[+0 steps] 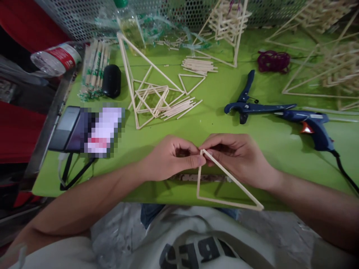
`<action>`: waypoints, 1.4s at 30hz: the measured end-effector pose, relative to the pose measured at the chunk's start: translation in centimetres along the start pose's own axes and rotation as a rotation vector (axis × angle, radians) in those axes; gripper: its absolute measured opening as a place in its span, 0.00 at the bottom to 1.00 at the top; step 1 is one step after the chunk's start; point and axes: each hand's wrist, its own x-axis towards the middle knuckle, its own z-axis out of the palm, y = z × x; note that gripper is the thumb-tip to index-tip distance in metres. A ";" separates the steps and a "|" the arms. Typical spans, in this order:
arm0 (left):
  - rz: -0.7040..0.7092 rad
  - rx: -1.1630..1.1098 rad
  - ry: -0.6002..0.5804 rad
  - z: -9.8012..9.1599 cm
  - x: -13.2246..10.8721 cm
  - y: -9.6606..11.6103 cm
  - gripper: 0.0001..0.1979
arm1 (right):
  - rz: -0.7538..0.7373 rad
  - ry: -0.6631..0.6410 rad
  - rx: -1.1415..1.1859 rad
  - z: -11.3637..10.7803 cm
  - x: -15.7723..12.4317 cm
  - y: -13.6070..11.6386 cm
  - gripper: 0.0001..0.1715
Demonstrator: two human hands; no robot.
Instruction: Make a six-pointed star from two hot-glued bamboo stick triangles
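Near the table's front edge, my left hand (175, 158) and my right hand (238, 157) meet at the top corner of a triangle of thin wooden sticks (230, 175). Both hands pinch that corner between thumb and fingers; the frame's lower side hangs toward me. Beyond my hands lie a blue plastic-handled cutter (244, 104) and a blue glue gun (311, 123) with an orange trigger. Farther left stands a larger stick frame (153, 59), with a smaller stick lattice (151, 99) and loose sticks (182, 108) beside it.
A phone (105, 130), a power bank (70, 129) and a black case (111, 81) lie at the left, near bagged sticks (95, 67) and a plastic bottle (57, 58). Purple cord (273, 61) and stacked stick structures (342, 71) occupy the right. The glue gun's cable (346, 172) runs off right.
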 end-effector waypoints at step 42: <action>0.224 0.304 0.088 0.0 -0.2 -0.4 0.19 | -0.561 0.201 -0.788 0.9 -2.1 0.5 0.08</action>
